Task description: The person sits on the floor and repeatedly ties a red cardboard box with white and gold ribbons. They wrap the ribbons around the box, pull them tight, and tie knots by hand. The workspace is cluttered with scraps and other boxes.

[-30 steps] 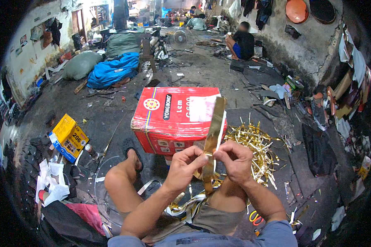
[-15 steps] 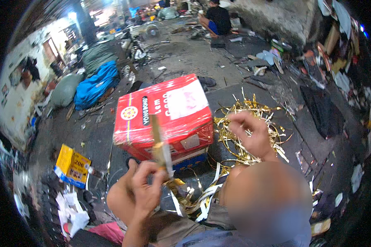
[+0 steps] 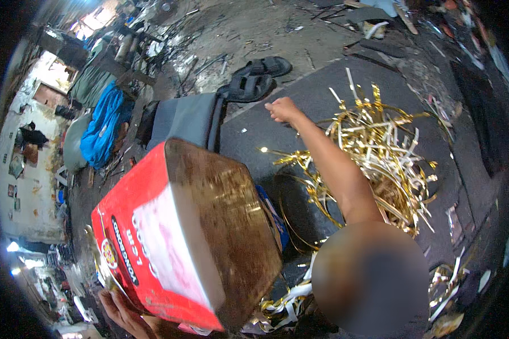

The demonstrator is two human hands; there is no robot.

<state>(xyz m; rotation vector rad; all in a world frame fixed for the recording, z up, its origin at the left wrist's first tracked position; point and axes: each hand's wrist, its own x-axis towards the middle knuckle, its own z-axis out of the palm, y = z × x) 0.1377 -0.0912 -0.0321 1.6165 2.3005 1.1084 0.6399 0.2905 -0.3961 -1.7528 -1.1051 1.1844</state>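
A large red tin point(image 3: 147, 243) with a white patch is tipped over at centre left, its brownish metal end point(image 3: 226, 226) turned toward the right. My left hand point(image 3: 124, 313) is closed at the tin's lower left edge, its fingers partly hidden. Beside these fingers a gold strip point(image 3: 98, 257) stands against the tin. My right hand point(image 3: 283, 110) is stretched far forward over the dark mat point(image 3: 249, 133), fingers curled in; whether they pinch anything is too small to tell. Under my right forearm lies a tangled heap of gold and white strips point(image 3: 379, 169).
Grey folded material point(image 3: 184, 118) lies behind the tin, next to a pair of black sandals point(image 3: 251, 82). A blue thing point(image 3: 274, 220) shows beside the tin's end. Blue cloth point(image 3: 104, 127) and sacks lie at the left. Scraps litter the floor, and a blurred patch covers the lower right.
The red tin has gone from resting level to tipped, its brownish end now showing. My left hand has moved to its lower left. My right hand has moved forward and left, past the strips.
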